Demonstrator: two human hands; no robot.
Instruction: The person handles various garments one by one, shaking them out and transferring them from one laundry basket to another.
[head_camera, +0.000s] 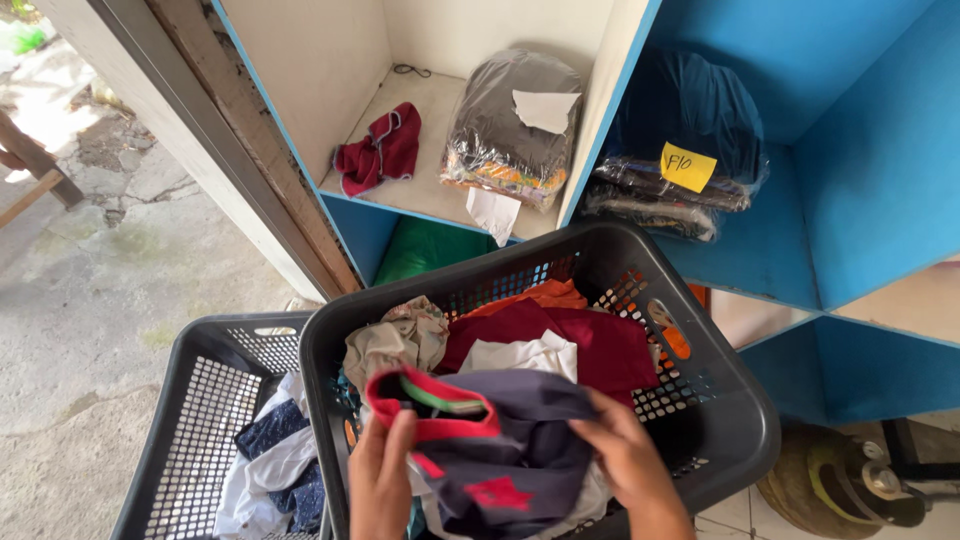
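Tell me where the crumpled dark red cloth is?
The crumpled dark red cloth lies on the cream shelf, upper left of the head view, left of a plastic-wrapped clothes bundle.

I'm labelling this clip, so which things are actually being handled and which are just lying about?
In hand: left hand and right hand grip the dark garment with red collar over the upper laundry basket.

Lying about: second basket, bagged clothes, red cloth on shelf.

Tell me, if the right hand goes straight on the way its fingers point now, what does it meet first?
The right hand points up-left across the dark grey garment it grips. It would probably meet the garment's red collar first; depth is unclear.
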